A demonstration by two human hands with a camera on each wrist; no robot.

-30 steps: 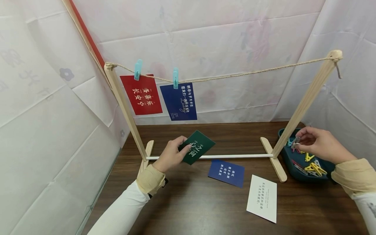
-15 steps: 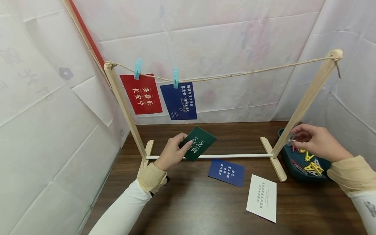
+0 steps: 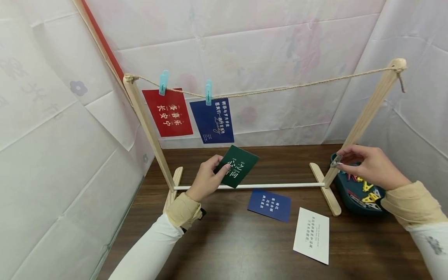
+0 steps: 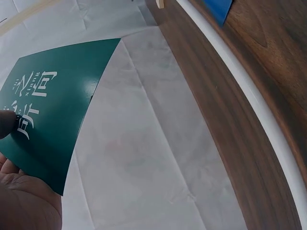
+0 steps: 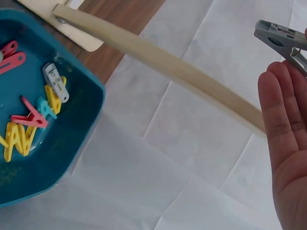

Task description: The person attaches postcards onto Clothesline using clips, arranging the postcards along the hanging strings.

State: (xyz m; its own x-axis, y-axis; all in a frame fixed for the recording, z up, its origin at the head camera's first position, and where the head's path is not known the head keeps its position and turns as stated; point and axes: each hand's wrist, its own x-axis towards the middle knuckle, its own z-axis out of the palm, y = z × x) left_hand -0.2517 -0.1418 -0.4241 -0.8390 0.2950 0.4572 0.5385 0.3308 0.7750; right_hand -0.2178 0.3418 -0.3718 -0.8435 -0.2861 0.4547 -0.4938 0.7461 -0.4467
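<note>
My left hand (image 3: 206, 179) pinches a green card (image 3: 241, 165) with white Chinese characters, thumb on its printed face. The card is tilted and overlaps the stand's white crossbar in the head view. By the right post, my right hand (image 3: 367, 165) pinches a grey clothespin (image 5: 282, 40) between thumb and fingers. Twine (image 3: 280, 88) runs between the two wooden posts. From its left part hang a red card (image 3: 171, 120) and a blue card (image 3: 213, 126), each held by a light blue clothespin (image 3: 208, 92).
A teal basin (image 5: 72, 158) with several coloured clothespins stands behind the right post (image 3: 367, 105). On the wooden table lie another blue card (image 3: 269, 206) and a white card (image 3: 311, 235). The white crossbar (image 3: 280, 186) joins the stand's feet; pale cloth surrounds the table.
My right hand has moved left from over the basin to the right post, carrying the grey clothespin. My left hand has raised the green card slightly. The hanging cards stay put.
</note>
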